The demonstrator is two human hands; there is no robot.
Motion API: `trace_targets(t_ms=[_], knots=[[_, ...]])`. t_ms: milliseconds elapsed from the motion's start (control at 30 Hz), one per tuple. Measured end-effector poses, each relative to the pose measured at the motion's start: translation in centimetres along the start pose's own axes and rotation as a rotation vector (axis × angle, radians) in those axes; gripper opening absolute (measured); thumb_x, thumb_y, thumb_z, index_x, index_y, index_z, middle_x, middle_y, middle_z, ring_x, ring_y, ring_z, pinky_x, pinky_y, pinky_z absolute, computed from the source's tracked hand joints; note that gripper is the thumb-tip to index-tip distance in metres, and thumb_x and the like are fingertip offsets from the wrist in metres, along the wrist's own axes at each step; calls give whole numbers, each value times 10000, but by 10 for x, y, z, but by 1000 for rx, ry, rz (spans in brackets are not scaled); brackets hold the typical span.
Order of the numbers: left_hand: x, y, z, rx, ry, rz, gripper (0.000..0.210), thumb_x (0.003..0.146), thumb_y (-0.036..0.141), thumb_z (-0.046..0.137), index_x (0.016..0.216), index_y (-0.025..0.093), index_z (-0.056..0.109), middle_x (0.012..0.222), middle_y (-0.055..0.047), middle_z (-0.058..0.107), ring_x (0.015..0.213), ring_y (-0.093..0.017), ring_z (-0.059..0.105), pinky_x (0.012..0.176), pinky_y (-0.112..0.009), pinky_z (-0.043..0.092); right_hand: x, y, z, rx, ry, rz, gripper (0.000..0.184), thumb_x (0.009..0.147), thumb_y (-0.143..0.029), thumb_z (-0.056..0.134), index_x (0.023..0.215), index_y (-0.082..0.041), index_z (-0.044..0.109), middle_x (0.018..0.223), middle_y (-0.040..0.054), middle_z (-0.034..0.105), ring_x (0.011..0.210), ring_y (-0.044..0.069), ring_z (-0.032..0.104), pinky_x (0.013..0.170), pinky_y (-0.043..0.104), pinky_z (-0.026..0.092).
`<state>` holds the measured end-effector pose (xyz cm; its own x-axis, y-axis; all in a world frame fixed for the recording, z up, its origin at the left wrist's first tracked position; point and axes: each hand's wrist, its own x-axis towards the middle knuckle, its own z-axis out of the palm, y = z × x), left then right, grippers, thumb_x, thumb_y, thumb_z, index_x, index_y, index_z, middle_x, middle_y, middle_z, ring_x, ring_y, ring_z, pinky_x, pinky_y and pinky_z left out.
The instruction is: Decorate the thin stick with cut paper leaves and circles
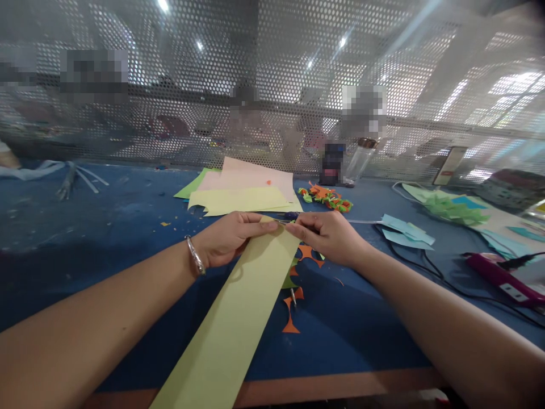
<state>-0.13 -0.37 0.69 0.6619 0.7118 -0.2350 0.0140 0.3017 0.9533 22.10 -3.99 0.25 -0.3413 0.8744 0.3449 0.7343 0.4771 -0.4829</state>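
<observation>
A long pale yellow paper strip point(238, 295) slants from between my hands down past the table's front edge. My left hand point(236, 236) is closed on the strip's far left corner, thumb on top. At the far right corner my right hand point(326, 233) pinches a slim tool with a thin metal tip point(280, 222); its kind is mostly hidden by my fingers. The tip lies against the paper's far end. A dark object point(292, 216) shows just behind the right fingertips. Orange paper scraps point(290, 318) with curved cut edges and a small metal piece point(293, 296) lie right of the strip.
Beyond my hands are pink point(255, 176) and yellow paper sheets point(238, 200). Orange and green paper pieces point(326, 196) sit beside them. Further right are a glass bottle point(360, 162), blue paper pieces point(406, 230), black cables point(443, 284) and a purple power strip point(504, 278). A perforated metal screen point(191, 113) stands behind.
</observation>
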Motion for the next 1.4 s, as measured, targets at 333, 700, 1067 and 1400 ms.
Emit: trace_targets(t_ms=[333, 700, 1067, 1400], knots=[[-1, 2, 2, 31, -27, -6, 172, 799, 302, 782, 849, 138, 775, 859, -74, 765, 712, -154, 697, 685, -251, 538, -1, -1, 0, 27, -15, -5, 477, 960, -541, 477, 646, -182, 505, 595, -41, 396, 542, 92, 331, 511, 264, 245], [1, 2, -2, 28, -34, 12, 194, 793, 341, 787, 807, 149, 760, 784, -56, 754, 653, -146, 681, 648, -244, 524, -2, 1, -3, 23, -23, 20, 474, 949, -563, 488, 678, -178, 548, 591, -42, 402, 538, 92, 328, 510, 262, 239], [3, -1, -5, 56, -67, 33, 208, 807, 337, 778, 779, 134, 742, 719, -42, 731, 580, -117, 645, 580, -219, 498, -1, -1, -5, 74, -76, 25, 480, 953, -560, 478, 662, -179, 512, 614, -39, 400, 565, 96, 333, 533, 264, 247], [1, -2, -1, 74, -102, 7, 192, 819, 347, 763, 793, 157, 754, 759, -34, 747, 618, -116, 657, 625, -230, 498, -1, -3, -3, 93, -91, -4, 480, 957, -552, 477, 652, -182, 490, 622, -35, 408, 572, 99, 364, 543, 266, 263]])
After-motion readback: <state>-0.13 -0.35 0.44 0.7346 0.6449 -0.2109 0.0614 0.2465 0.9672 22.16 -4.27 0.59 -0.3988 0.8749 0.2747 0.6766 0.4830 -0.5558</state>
